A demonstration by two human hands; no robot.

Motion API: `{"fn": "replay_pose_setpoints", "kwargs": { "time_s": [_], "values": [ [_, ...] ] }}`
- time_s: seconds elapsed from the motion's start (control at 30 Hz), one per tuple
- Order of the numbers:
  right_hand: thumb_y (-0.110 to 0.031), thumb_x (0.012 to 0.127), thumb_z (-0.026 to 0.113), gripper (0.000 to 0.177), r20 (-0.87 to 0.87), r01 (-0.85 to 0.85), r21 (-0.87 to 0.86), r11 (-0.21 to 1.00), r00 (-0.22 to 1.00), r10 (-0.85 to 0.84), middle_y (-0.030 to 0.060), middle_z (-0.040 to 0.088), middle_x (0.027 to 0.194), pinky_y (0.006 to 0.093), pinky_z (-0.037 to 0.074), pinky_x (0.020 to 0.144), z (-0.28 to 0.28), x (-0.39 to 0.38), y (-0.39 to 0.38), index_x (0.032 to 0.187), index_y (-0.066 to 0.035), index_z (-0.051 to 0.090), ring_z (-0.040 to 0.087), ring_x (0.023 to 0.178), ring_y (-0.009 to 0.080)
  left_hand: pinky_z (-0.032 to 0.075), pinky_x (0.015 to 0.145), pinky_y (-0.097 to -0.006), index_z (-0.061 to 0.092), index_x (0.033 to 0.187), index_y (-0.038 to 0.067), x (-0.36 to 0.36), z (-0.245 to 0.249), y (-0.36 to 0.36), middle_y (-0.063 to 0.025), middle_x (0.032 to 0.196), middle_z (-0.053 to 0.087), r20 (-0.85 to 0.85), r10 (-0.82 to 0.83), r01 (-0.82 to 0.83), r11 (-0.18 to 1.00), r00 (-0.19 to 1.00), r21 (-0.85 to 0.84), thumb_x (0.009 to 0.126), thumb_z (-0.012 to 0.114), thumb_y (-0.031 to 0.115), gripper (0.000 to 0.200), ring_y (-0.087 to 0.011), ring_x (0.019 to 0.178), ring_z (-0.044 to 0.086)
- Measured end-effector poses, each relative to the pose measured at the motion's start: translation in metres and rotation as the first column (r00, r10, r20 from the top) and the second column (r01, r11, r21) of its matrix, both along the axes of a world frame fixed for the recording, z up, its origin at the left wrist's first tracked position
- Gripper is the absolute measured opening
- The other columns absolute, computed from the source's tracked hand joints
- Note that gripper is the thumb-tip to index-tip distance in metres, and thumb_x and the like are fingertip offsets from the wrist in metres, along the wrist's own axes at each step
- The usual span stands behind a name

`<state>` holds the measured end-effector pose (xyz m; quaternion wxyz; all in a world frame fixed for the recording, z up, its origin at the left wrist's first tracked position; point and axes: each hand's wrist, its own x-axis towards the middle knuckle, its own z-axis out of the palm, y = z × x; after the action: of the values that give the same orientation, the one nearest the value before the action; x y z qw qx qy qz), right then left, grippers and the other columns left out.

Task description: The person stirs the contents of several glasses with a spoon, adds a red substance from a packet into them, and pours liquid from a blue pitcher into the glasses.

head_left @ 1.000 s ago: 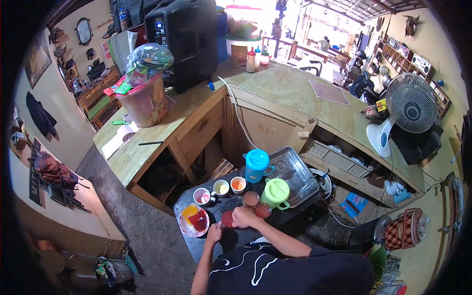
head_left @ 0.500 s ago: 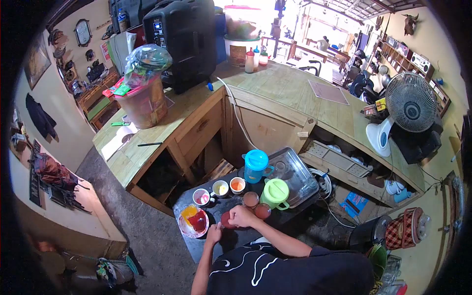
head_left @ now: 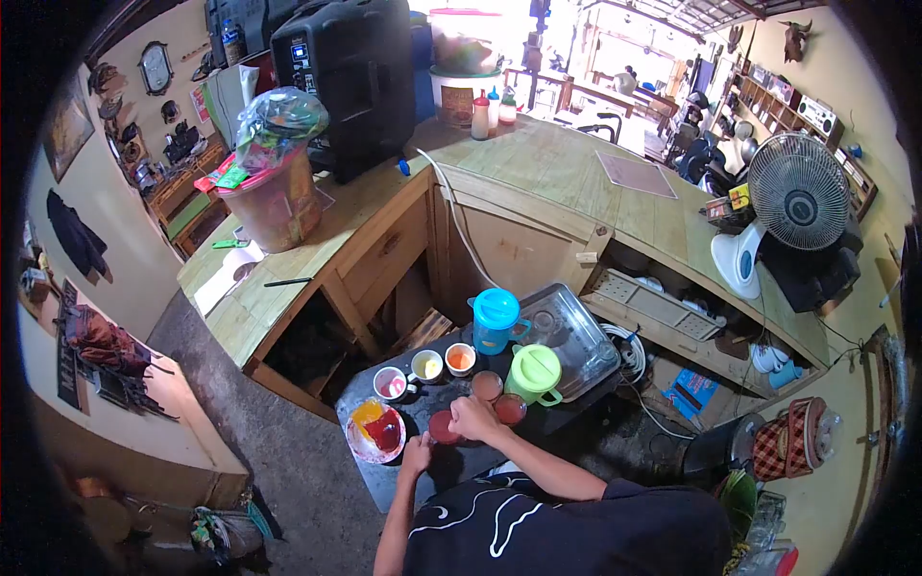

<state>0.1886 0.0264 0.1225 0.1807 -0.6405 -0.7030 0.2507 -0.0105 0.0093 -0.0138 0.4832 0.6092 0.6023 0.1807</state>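
My right hand (head_left: 473, 419) is closed over the near side of a round container of red stuff (head_left: 443, 427) on the dark table; what its fingers grip is too small to name. Just left of that container, my left hand (head_left: 418, 453) is closed, its grip also hidden. Two glasses of reddish drink (head_left: 487, 386) (head_left: 509, 410) stand to the right. Beside them are a green lidded pitcher (head_left: 535, 374) and a blue one (head_left: 496, 322). A plate (head_left: 361, 448) with yellow and red pieces lies at the left. Behind it stand three cups (head_left: 392, 383) with white, yellow and orange contents.
A metal tray (head_left: 600, 360) lies at the table's right end. Past the table runs a wooden counter (head_left: 538, 182) with a pink bucket (head_left: 279, 206), a black speaker (head_left: 351, 82), bottles (head_left: 480, 115) and a fan (head_left: 797, 192). A checkered container (head_left: 783, 446) stands at the right.
The whole view has shifted slightly. Both hands remain close to the red container, with more of its red surface showing now.
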Motion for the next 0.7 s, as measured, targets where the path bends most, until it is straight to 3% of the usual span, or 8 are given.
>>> {"fn": "replay_pose_setpoints", "kwargs": {
  "time_s": [0.1,0.2,0.3,0.4,0.5,0.6,0.63,0.7],
  "values": [
    [-0.02,0.066,0.07,0.018,-0.126,-0.285,-0.191,0.939,0.956,0.264,0.0144,0.064,0.067,0.0415,0.05,0.06,0.017,0.009,-0.003,0.064,-0.004,0.061,0.064,0.065,0.0324,0.043,0.069,-0.0503,0.06,0.076,-0.005,0.001,0.003,-0.003,-0.0275,0.073,0.059,-0.004,-0.004,0.005,1.0,1.0,0.03,0.096,0.037,0.037,0.052,-0.0454,0.074,0.059],
    [-0.019,0.066,0.07,0.017,-0.43,-0.183,-0.315,0.931,0.902,0.032,0.0141,0.064,0.066,0.0415,0.05,0.059,0.013,0.002,-0.004,0.064,-0.004,0.061,0.064,0.064,0.0326,0.042,0.071,-0.0516,0.061,0.078,-0.005,0.001,0.012,-0.003,-0.0287,0.076,0.06,-0.023,0.009,-0.009,1.0,1.0,0.009,0.096,0.037,0.037,0.052,-0.0464,0.077,0.058],
    [-0.018,0.067,0.069,0.018,-0.136,0.071,0.062,0.996,0.989,-0.062,0.0136,0.064,0.063,0.04,0.05,0.056,-0.001,-0.003,-0.006,0.063,-0.003,0.061,0.065,0.061,0.0309,0.042,0.071,-0.0521,0.062,0.078,-0.005,0.003,0.008,-0.003,-0.029,0.077,0.06,-0.043,0.017,-0.016,1.0,0.999,0.021,0.096,0.037,0.037,0.052,-0.0466,0.079,0.058],
    [-0.019,0.068,0.069,0.019,0.068,-0.137,-0.07,0.988,0.988,0.142,0.0156,0.065,0.067,0.0399,0.051,0.058,0.001,0.003,-0.005,0.065,-0.002,0.062,0.065,0.065,0.0317,0.042,0.071,-0.0521,0.062,0.078,-0.005,0.003,0.006,-0.002,-0.0291,0.078,0.06,-0.058,0.027,-0.026,0.999,0.998,0.021,0.096,0.037,0.037,0.052,-0.0467,0.079,0.058],
    [-0.022,0.067,0.07,0.02,-0.37,-0.338,-0.4,0.852,0.91,0.187,0.0168,0.065,0.069,0.0416,0.051,0.059,0.009,0.01,-0.002,0.066,-0.003,0.064,0.065,0.066,0.0336,0.042,0.071,-0.052,0.061,0.077,-0.005,0.005,0.006,-0.003,-0.0288,0.077,0.06,-0.058,0.032,-0.031,0.999,0.998,0.014,0.096,0.037,0.037,0.052,-0.0466,0.078,0.058],
    [-0.022,0.066,0.07,0.022,-0.235,0.012,-0.033,0.999,0.972,-0.019,0.0167,0.063,0.066,0.0411,0.05,0.058,-0.002,0.002,-0.003,0.062,-0.002,0.061,0.064,0.063,0.0323,0.042,0.07,-0.052,0.061,0.076,-0.005,0.004,0.016,-0.002,-0.0286,0.076,0.06,-0.052,0.029,-0.031,0.999,0.998,-0.019,0.096,0.037,0.037,0.052,-0.0466,0.077,0.058],
    [-0.022,0.066,0.07,0.022,-0.182,0.065,-0.007,0.998,0.981,-0.066,0.017,0.064,0.066,0.0396,0.051,0.058,0.004,0.002,-0.004,0.062,-0.002,0.061,0.065,0.064,0.0307,0.042,0.07,-0.052,0.061,0.076,-0.005,0.004,0.017,-0.003,-0.0286,0.076,0.06,-0.049,0.031,-0.032,0.999,0.998,-0.02,0.096,0.036,0.037,0.052,-0.0466,0.076,0.058],
    [-0.021,0.066,0.07,0.021,0.027,-0.008,-0.053,0.999,1.0,0.009,0.0171,0.064,0.065,0.0393,0.051,0.06,0.0,0.003,-0.002,0.062,-0.002,0.061,0.065,0.064,0.0304,0.042,0.07,-0.0519,0.061,0.076,-0.005,0.005,0.019,-0.003,-0.0286,0.076,0.06,-0.05,0.023,-0.023,1.0,0.998,-0.003,0.096,0.036,0.037,0.052,-0.0466,0.076,0.058]
  ]
}}
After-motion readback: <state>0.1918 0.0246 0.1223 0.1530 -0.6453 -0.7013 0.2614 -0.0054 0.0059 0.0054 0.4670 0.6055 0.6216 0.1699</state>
